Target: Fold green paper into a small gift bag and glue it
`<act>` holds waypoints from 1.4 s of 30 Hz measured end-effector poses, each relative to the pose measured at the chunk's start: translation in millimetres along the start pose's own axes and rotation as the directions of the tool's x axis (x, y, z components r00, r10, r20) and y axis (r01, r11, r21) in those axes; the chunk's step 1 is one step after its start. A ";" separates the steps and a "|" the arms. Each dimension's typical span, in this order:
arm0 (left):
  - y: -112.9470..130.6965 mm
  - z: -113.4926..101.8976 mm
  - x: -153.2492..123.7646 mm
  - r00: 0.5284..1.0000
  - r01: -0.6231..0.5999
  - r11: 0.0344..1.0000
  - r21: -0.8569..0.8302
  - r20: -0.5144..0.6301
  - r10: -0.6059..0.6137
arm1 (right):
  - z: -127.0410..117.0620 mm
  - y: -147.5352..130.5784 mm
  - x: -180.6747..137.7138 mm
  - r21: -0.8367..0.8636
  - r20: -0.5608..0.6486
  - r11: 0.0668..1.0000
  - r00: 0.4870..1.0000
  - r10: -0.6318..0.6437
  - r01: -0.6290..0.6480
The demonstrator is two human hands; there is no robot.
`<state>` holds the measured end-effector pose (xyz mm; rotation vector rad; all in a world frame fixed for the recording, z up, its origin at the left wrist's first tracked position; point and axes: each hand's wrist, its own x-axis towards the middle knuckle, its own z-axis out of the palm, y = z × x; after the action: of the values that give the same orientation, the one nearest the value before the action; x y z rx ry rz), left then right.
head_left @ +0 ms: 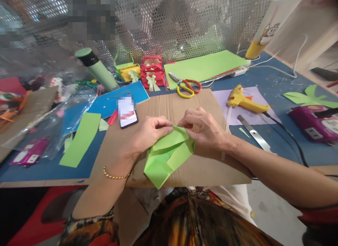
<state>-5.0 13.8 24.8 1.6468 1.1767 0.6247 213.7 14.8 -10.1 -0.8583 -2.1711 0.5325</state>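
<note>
A folded green paper shape (169, 152), like a small open box or bag, is held tilted above a sheet of brown cardboard (203, 168). My left hand (150, 133) is closed on its upper left edge, thumb lying along the paper. At the upper right corner, my right hand (202, 128) pinches the same paper between thumb and fingertips. Both hands nearly meet at the top edge. How the paper's far side is folded is hidden from me.
Behind the cardboard lie scissors (186, 87) and green sheets (206, 68). A yellow glue gun (246, 99) and a metal blade (255, 135) are at right. A phone (127, 112) and green strip (80, 140) are left. Small red paper bags (152, 71) and a bottle (96, 69) stand behind.
</note>
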 end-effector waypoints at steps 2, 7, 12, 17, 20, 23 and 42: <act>-1.8 -1.0 0.1 1.000 -0.012 1.000 -0.001 0.022 0.012 | -0.3 -1.0 -0.1 0.023 0.011 1.000 1.000 0.004 -0.005; -4.0 -3.5 -0.5 0.998 -0.036 0.999 0.025 0.051 0.035 | -2.2 -1.0 0.0 0.071 0.033 0.997 0.999 0.023 -0.026; -2.4 -3.6 -0.6 0.998 -0.043 0.998 0.056 0.053 0.040 | -6.2 -0.6 2.3 0.107 0.069 0.994 0.997 0.032 -0.039; -3.4 -3.5 0.6 0.999 -0.010 0.999 0.033 0.037 0.009 | -8.8 0.9 3.4 0.131 0.110 0.990 0.993 0.032 -0.047; -4.0 -2.9 0.8 1.000 0.002 0.999 0.042 0.015 -0.003 | -12.8 -0.9 4.3 0.176 0.171 0.978 0.982 0.080 -0.110; -3.3 -1.7 0.1 1.000 -0.020 0.997 0.074 -0.004 0.020 | -16.7 -4.9 6.1 0.203 0.214 0.964 0.969 0.125 -0.169; -0.5 -1.1 -2.1 1.000 -0.025 0.999 0.024 -0.018 0.025 | 4.5 4.4 0.9 -0.093 0.001 0.992 0.996 0.086 -0.086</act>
<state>-6.9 12.4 25.0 1.6810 1.1820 0.6448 211.6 18.0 -15.1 -1.0057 -2.1857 0.4795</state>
